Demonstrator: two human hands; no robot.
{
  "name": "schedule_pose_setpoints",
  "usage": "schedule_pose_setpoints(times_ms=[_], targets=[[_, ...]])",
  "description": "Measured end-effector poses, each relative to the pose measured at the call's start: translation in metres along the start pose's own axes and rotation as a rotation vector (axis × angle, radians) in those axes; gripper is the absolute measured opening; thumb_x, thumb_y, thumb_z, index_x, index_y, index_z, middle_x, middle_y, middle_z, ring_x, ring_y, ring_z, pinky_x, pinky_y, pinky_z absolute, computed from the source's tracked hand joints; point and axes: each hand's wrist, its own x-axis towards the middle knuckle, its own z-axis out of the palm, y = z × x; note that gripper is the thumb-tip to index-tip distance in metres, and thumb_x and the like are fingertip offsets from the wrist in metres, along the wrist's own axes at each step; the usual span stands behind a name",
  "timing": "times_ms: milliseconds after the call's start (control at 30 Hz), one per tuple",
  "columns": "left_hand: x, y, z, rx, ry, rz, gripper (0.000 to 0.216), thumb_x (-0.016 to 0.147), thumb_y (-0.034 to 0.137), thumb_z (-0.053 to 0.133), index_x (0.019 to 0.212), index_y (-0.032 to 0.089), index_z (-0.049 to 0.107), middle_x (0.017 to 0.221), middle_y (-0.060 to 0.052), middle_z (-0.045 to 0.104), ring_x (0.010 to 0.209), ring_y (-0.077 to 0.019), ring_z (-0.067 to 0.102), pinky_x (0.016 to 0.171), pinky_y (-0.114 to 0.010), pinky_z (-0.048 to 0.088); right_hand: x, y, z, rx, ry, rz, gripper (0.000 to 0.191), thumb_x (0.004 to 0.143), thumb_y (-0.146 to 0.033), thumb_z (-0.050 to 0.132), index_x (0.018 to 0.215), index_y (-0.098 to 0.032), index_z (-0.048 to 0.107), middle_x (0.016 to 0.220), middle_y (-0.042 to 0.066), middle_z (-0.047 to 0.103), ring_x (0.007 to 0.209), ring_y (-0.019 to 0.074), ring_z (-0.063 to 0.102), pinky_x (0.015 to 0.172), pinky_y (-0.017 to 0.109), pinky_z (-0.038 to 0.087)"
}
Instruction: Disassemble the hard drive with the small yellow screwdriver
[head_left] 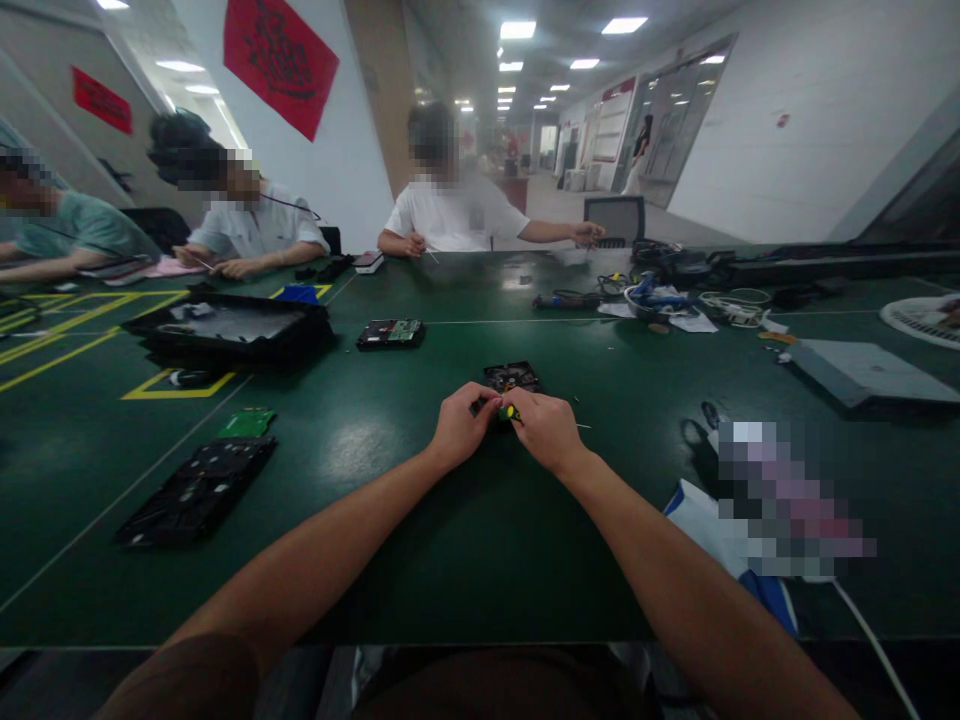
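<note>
Curls the fingers of the left hand (461, 428) in close to the right ones; cannot tell, at this size, whether anything sits between those fingertips. Grasps in the right hand (547, 428) a small tool (513, 412) with a yellow and black end. Has an opened black drive (512, 376) on the table just beyond both hands, partly hidden by them.

Works at a wide, dark green table (352, 440), smooth enough to throw back a pale patch of light beside the left forearm, and crossed by thin light lines. Has to the left, well apart from the hands, a black casing (202, 490) with a green circuit board (247, 423) just beside its far end. Has farther off another drive (390, 334), a black tray (232, 325) and yellow tape (172, 394) marking the surface. Has to the right a flat grey box (870, 372), a blue and white packet (697, 510), a heap of cables (652, 298) and a round white grille (926, 318).

Faces three people along the far side, one in white (457, 212) nearly straight ahead. Looks out beyond onto a mesh-backed chair (615, 218), white walls (825, 110), a red poster (281, 65) and bright ceiling lights (517, 30) running down a long room.
</note>
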Motion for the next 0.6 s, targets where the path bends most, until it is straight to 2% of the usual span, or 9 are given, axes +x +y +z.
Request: schedule_pose_setpoints(times_ms=[200,300,400,500,600], targets=[[-0.002,0.004,-0.002,-0.028,0.010,0.027,0.017,0.102,0.033,0.060,0.095,0.020,0.070,0.093,-0.005,0.073,0.085,-0.0181,0.068,0.079,-0.033,0.056,0.001,0.002,-0.003,0.024,0.046,0.008,0.018,0.098,-0.016,0.059,0.115,-0.020,0.065,0.110,0.008,0.078,0.098,0.0229,0.073,0.083,0.030,0.048],[0.008,-0.001,0.000,0.047,0.012,0.107,0.014,0.102,0.030,0.059,0.096,0.021,0.067,0.095,-0.006,0.071,0.089,-0.0195,0.066,0.082,-0.035,0.056,0.001,0.009,-0.008,0.021,0.060,0.047,0.020,0.099,-0.016,0.057,0.115,-0.020,0.068,0.115,0.008,0.077,0.099,0.0226,0.072,0.084,0.031,0.049],[0.026,-0.009,0.007,0.181,-0.010,0.209,0.010,0.101,0.026,0.058,0.098,0.021,0.066,0.101,-0.008,0.069,0.102,-0.0234,0.063,0.092,-0.039,0.054,0.001,0.015,-0.013,0.001,0.030,0.079,0.020,0.099,-0.018,0.057,0.115,-0.020,0.070,0.119,0.009,0.076,0.100,0.0233,0.071,0.084,0.032,0.051],[0.040,-0.017,0.012,0.235,0.005,0.174,0.010,0.101,0.024,0.057,0.099,0.021,0.066,0.102,-0.009,0.068,0.102,-0.0239,0.062,0.093,-0.040,0.053,0.000,0.016,-0.016,0.007,-0.028,0.044,0.021,0.103,-0.028,0.057,0.115,-0.020,0.072,0.119,0.009,0.075,0.105,0.0239,0.069,0.087,0.035,0.052],[0.040,-0.021,0.011,0.254,-0.028,0.163,0.012,0.102,0.025,0.056,0.100,0.022,0.067,0.103,-0.008,0.067,0.104,-0.0242,0.061,0.095,-0.040,0.053,0.000,0.015,-0.015,0.008,-0.087,-0.014,0.024,0.102,-0.038,0.063,0.116,-0.022,0.073,0.120,0.009,0.075,0.109,0.0256,0.068,0.091,0.038,0.053]])
